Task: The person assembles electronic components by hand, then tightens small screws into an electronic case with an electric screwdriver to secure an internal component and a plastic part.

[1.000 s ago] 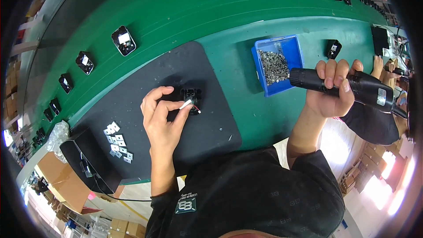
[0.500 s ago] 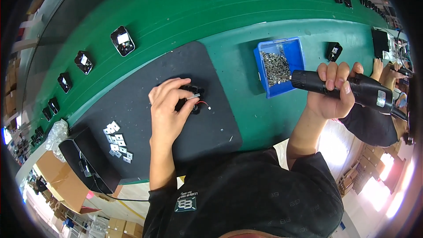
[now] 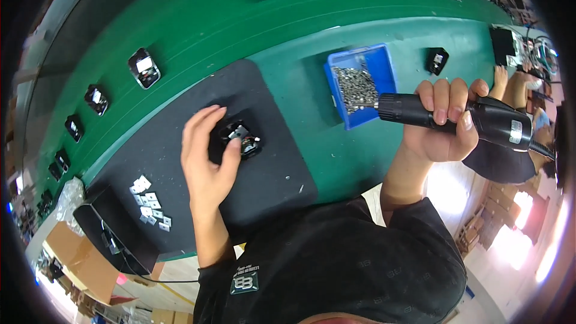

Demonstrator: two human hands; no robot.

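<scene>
On the dark mat lies a small black device housing [image 3: 249,147] with parts showing inside. My left hand [image 3: 207,159] is beside it, fingers apart, with the thumb over the housing's near side. A small grey metal plate [image 3: 239,131] appears to sit in the housing, next to the thumb. My right hand [image 3: 447,123] is wrapped round a black electric screwdriver [image 3: 408,109] held level, its tip pointing left. The tip is over the blue bin [image 3: 384,63], by a heap of small metal screws [image 3: 355,87].
Several metal plates [image 3: 150,201] lie on the mat [image 3: 264,183] at left, near a black box [image 3: 114,231]. More black housings [image 3: 144,67] line the green belt [image 3: 204,18]. One housing [image 3: 437,60] is right of the bin. Another person's arms [image 3: 510,87] show at far right.
The metal plate pinched in my left fingers has gone down into the housing, and those fingers have spread. The whole view has shifted slightly. My right hand keeps the screwdriver at the bin.
</scene>
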